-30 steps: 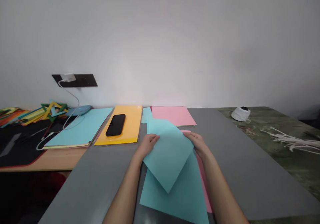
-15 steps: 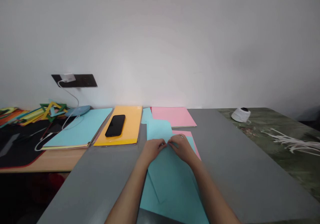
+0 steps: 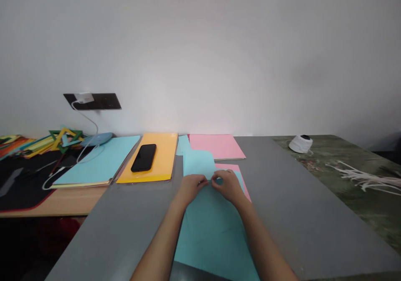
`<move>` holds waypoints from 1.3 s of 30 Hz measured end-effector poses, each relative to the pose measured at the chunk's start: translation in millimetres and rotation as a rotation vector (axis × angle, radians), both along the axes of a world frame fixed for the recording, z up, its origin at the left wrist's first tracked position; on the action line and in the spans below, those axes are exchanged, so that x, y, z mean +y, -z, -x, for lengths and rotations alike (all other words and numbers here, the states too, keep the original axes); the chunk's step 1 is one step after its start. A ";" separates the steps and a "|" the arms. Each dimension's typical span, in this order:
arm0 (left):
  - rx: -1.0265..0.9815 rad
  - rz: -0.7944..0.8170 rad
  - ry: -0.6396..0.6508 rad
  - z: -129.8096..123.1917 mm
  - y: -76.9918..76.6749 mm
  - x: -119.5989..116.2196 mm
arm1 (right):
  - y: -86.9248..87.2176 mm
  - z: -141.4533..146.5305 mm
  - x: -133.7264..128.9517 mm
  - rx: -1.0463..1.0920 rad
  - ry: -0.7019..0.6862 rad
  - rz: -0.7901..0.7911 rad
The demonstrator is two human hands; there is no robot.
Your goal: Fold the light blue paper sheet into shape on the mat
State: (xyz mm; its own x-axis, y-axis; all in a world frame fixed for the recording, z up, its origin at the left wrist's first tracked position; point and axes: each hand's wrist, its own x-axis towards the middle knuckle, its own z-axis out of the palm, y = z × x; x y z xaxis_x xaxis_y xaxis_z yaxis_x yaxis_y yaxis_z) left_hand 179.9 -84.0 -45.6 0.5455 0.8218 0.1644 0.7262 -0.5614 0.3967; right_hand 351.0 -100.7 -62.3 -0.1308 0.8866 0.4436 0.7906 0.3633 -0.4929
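A light blue sheet of paper (image 3: 199,162) rises and curls just beyond my fingertips, in front of me on the grey table. My left hand (image 3: 193,187) is closed, thumb and forefinger pinching the near edge of that sheet. Right beside it my right hand (image 3: 228,185), with a ring on one finger, pinches at the same edge, its thumb and forefinger forming a small loop. The fingertips of both hands almost meet. Under my hands and forearms lies a larger blue sheet (image 3: 216,239), flat on the table. A pink sheet (image 3: 246,191) peeks out at its right.
A black phone (image 3: 144,157) rests on a yellow folder (image 3: 166,159) at the left. Pink paper (image 3: 216,145) lies near the wall. Further left is a blue paper stack (image 3: 97,164). A white thread spool (image 3: 300,144) and white strands (image 3: 366,176) are at the right.
The slanted paper edge that hung below my hands over the large blue sheet no longer shows. My right fingers have shifted slightly and opened into a rounder loop; the left hand is nearly still.
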 end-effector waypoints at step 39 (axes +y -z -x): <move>-0.197 0.123 -0.235 9.4 -2.0 1.6 | 16.1 -43.9 16.7 0.441 0.032 0.176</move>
